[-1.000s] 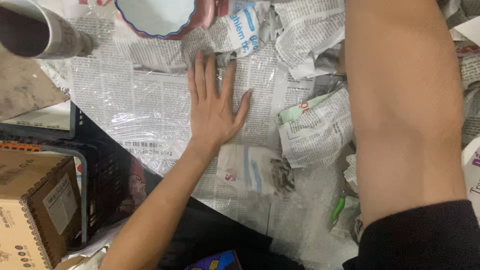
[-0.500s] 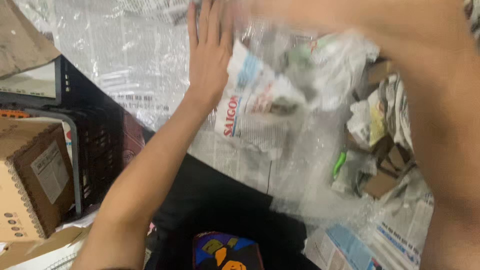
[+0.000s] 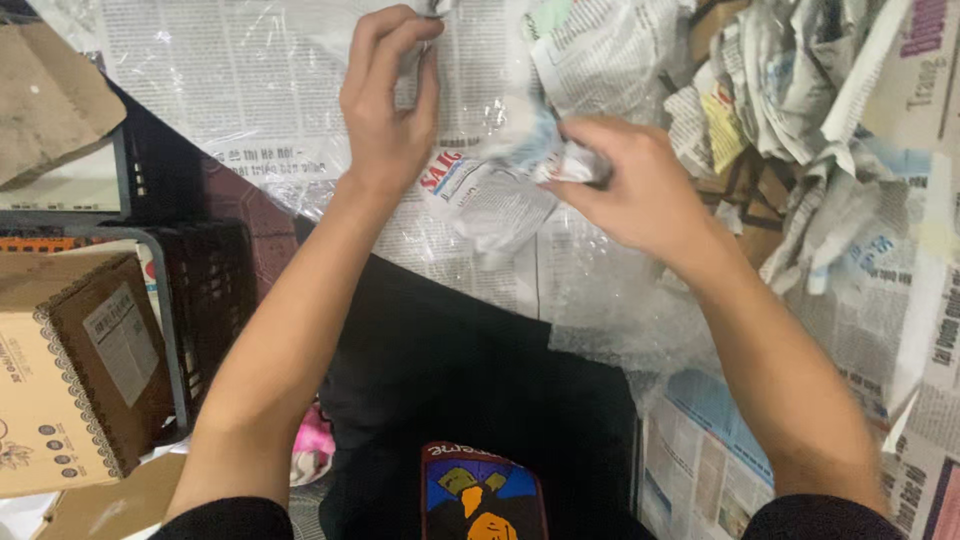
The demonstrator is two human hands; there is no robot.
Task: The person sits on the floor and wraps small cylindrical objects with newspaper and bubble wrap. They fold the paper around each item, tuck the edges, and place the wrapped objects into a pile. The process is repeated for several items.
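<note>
My left hand [image 3: 385, 105] is raised over a flat newspaper sheet under clear plastic film [image 3: 230, 90], its fingers pinched on the top edge of a crumpled newspaper bundle [image 3: 490, 190]. My right hand [image 3: 630, 185] grips the right end of that same crumpled bundle, fingers curled around it. The bundle hangs between both hands, a little above the covered surface.
A heap of crumpled newspapers [image 3: 800, 130] lies at the right. A black plastic crate [image 3: 200, 290] and a brown cardboard box [image 3: 70, 370] stand at the left. Flat cardboard [image 3: 45, 95] lies at the upper left. More newspaper [image 3: 720, 450] lies at the lower right.
The left hand went from lying flat on the paper to pinching the bundle. The right arm drew back from its far reach and closed on the crumpled newspaper. The view tilted down.
</note>
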